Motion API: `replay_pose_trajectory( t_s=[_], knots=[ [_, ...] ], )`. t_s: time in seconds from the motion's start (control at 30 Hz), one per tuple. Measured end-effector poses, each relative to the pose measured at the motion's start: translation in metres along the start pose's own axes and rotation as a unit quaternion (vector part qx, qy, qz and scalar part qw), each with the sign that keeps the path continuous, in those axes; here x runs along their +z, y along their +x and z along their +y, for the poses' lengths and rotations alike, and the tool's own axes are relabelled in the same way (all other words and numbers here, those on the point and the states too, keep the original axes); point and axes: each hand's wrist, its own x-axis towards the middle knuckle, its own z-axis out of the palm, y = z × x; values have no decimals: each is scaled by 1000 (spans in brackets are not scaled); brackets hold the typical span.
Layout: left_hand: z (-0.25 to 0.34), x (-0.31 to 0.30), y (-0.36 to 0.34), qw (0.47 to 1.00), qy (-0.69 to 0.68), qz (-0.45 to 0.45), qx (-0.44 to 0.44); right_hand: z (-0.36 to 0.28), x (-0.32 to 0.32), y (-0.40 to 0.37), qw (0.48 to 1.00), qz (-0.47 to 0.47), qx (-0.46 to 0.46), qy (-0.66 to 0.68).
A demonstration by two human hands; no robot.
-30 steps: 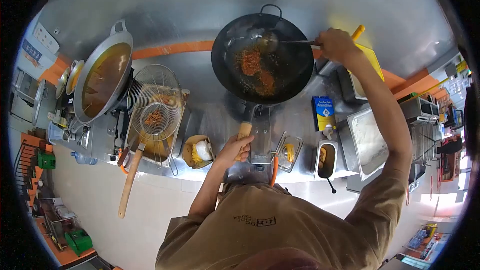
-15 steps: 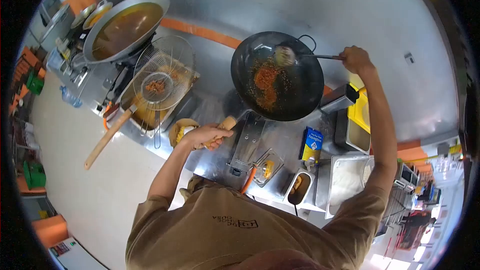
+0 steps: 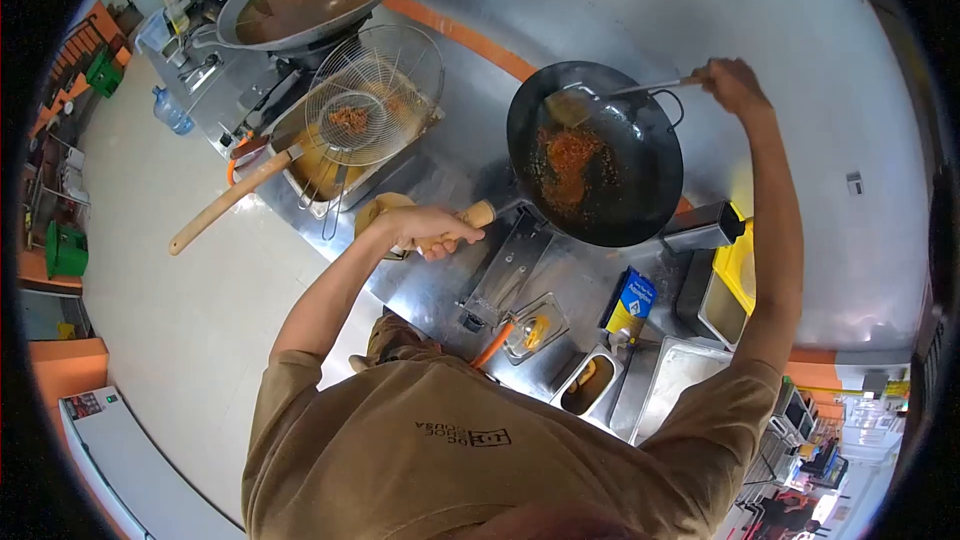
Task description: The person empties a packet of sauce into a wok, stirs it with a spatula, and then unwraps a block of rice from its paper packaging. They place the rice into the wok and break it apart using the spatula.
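My left hand (image 3: 432,230) is closed around the wooden handle (image 3: 477,214) of a dark wok (image 3: 648,185). Reddish-brown, oily bits of food (image 3: 572,155) lie in the middle of the wok. High on the right, my right hand (image 3: 735,87) grips the end of a long-handled spatula (image 3: 572,108). Its head rests inside the wok's far left side, close to the food; blur hides its exact shape. A folded cloth (image 3: 378,217) lies just behind my left wrist.
Left of the wok, a wire strainer (image 3: 400,75) holding fried bits sits over a metal tray (image 3: 318,202). Farther back stands a large pan of brown liquid (image 3: 318,2). A blue-and-yellow box (image 3: 630,302), small metal containers (image 3: 588,382) and a yellow tub (image 3: 737,265) line the right side.
The view has shifted, so the counter things appear moved. The spatula head has gone from the wok's upper middle toward its left side. Both hands keep their grips.
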Motion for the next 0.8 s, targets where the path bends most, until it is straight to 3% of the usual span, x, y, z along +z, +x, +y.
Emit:
replay_pose_trajectory(
  t_s=[0.07, 0.1, 0.17, 0.27, 0.3, 0.37, 0.43, 0.53, 0.6, 0.67, 0.73, 0.8],
  knots=[
    [-1, -1, 1, 1000, 0, -7, -7, -6, -15, 10, 993, 4, 10, -116],
    [0, -1, 1, 1000, 0, -10, -6, -11, -10, 15, 993, 1, 12, -114],
    [0, 5, -3, 1000, 5, -18, -11, -24, 4, 15, 988, 80, -79, -103],
    [-11, 13, -1, 999, 20, -10, 27, -34, -12, -2, 987, 62, -124, -82],
    [-19, 12, 4, 998, -47, -28, 38, -43, -31, -13, 988, 55, -121, -81],
    [-32, 19, 9, 991, -118, -51, 41, -67, -77, -51, 974, -188, 122, -30],
    [-39, 34, 8, 983, -160, -59, 69, -78, -100, -89, 946, -291, 123, 66],
    [-48, 60, 10, 970, -229, -58, 62, -81, -106, -133, 953, -261, 148, 51],
    [-51, 74, 14, 969, -229, -71, 62, -89, -128, -144, 885, -389, 190, 171],
    [-50, 87, 17, 981, -180, -9, 73, -89, -120, -143, 878, -413, 186, 156],
    [-48, 88, 20, 985, -161, -16, 65, -92, -116, -135, 780, -511, 288, 216],
    [-54, 83, 30, 986, -147, -24, 72, -89, -97, -128, 746, -531, 295, 273]
  ],
)
